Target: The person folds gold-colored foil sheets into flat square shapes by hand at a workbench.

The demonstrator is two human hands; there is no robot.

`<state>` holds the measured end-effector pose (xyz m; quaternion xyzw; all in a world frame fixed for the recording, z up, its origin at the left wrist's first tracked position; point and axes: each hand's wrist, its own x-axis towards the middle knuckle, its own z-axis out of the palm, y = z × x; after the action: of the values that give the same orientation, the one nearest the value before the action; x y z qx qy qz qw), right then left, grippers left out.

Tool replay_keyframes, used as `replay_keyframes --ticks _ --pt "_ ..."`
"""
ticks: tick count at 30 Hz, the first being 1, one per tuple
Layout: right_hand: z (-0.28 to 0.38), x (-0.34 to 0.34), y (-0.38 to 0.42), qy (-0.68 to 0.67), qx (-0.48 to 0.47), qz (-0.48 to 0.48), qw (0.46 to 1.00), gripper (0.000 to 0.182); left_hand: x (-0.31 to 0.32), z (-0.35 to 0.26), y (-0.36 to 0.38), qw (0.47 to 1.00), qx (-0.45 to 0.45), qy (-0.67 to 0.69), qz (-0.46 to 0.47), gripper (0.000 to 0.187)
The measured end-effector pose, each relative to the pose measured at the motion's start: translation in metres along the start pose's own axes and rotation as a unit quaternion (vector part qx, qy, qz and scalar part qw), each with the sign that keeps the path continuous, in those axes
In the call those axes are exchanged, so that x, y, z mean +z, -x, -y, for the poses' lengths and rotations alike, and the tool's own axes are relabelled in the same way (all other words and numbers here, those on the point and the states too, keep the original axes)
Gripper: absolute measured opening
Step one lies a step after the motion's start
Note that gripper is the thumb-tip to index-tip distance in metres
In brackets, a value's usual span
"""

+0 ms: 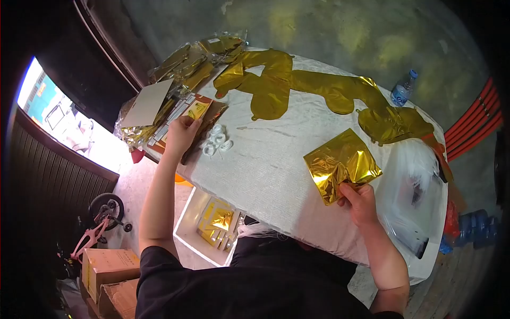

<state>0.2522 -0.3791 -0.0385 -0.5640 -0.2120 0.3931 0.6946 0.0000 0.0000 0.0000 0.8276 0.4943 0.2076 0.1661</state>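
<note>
My right hand (358, 203) pinches the lower edge of a folded sheet of shiny gold foil (344, 159), held above the white-covered table (265, 175). At the table's left, my left hand (182, 133) closes its fingers on a small printed yellow card (197, 110), over a stack of printed cards (169, 129). Beside that hand lie several coils of white string (217, 141). Flat, unfilled gold foil balloons (271, 87) spread across the table's far side, touching one another or nearly so.
Plastic-wrapped gold packets (186, 64) and a pale board (147, 103) cover the left end. A water bottle (404, 90) stands at the far right, with clear plastic bags (411, 186) nearer. Below are a white box (183, 231) holding gold foil, cardboard boxes (111, 266) and a bicycle (87, 239).
</note>
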Motion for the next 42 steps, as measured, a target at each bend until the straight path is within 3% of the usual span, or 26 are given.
replay_keyframes --ticks 2,6,8,9,11,14,15,19,21,23,25,26,30,35,39,41,42 --pt "-0.002 0.003 -0.002 -0.009 -0.004 0.009 1.000 0.011 0.003 0.011 -0.003 0.994 0.023 0.097 -0.038 0.029" --pt "0.002 0.000 0.000 0.000 -0.005 0.017 1.000 0.009 -0.008 0.008 0.000 0.990 0.070 0.113 -0.053 0.024" --pt "0.002 0.002 0.001 -0.007 -0.001 0.008 1.000 0.009 -0.019 -0.001 0.009 0.980 0.114 0.015 -0.164 0.014" --pt "0.002 0.001 0.001 -0.008 0.000 0.009 1.000 0.009 -0.023 -0.002 0.012 0.980 0.114 0.013 -0.164 0.014" --pt "-0.001 0.001 0.000 -0.013 -0.003 0.011 1.000 0.010 -0.029 -0.003 0.015 0.946 0.175 -0.097 -0.256 0.009" --pt "0.003 0.004 0.003 -0.008 0.005 0.002 1.000 0.009 -0.052 -0.012 0.020 0.922 0.199 -0.107 -0.315 0.008" --pt "0.004 0.002 0.004 -0.008 0.006 0.000 1.000 0.009 -0.065 -0.023 0.028 0.896 0.250 -0.120 -0.346 0.013" --pt "0.005 0.003 0.001 0.048 -0.018 -0.023 0.998 0.009 -0.099 -0.065 0.054 0.831 0.348 0.008 -0.434 0.017" --pt "0.008 -0.002 0.000 0.065 -0.039 -0.037 0.996 0.009 -0.096 -0.080 0.067 0.837 0.343 0.067 -0.421 0.019" --pt "0.013 -0.012 -0.003 0.023 -0.107 -0.055 0.992 0.009 -0.087 -0.090 0.075 0.884 0.277 0.228 -0.301 0.023" --pt "0.018 -0.015 -0.005 -0.008 -0.133 -0.073 0.988 0.008 -0.066 -0.097 0.079 0.907 0.264 0.244 -0.217 0.024" --pt "0.021 -0.016 -0.005 -0.033 -0.154 -0.085 0.984 0.008 -0.050 -0.095 0.078 0.908 0.224 0.315 -0.160 0.025" --pt "0.024 -0.023 -0.009 -0.081 -0.183 -0.113 0.973 0.008 0.013 -0.104 0.093 0.946 0.110 0.303 0.042 0.022" --pt "0.020 -0.019 -0.007 -0.087 -0.169 -0.117 0.975 0.009 0.078 -0.113 0.110 0.953 0.240 0.185 0.004 0.020" --pt "0.012 -0.018 -0.005 0.014 -0.110 0.004 0.994 0.006 0.081 -0.124 0.115 0.969 0.220 0.108 0.030 0.015" --pt "0.013 -0.009 0.000 0.035 -0.071 0.033 0.996 0.007 0.087 -0.120 0.113 0.947 0.320 -0.019 -0.015 0.015" --pt "0.013 -0.004 0.003 0.057 -0.031 0.060 0.996 0.009 0.087 -0.120 0.113 0.947 0.316 -0.054 -0.016 0.016"
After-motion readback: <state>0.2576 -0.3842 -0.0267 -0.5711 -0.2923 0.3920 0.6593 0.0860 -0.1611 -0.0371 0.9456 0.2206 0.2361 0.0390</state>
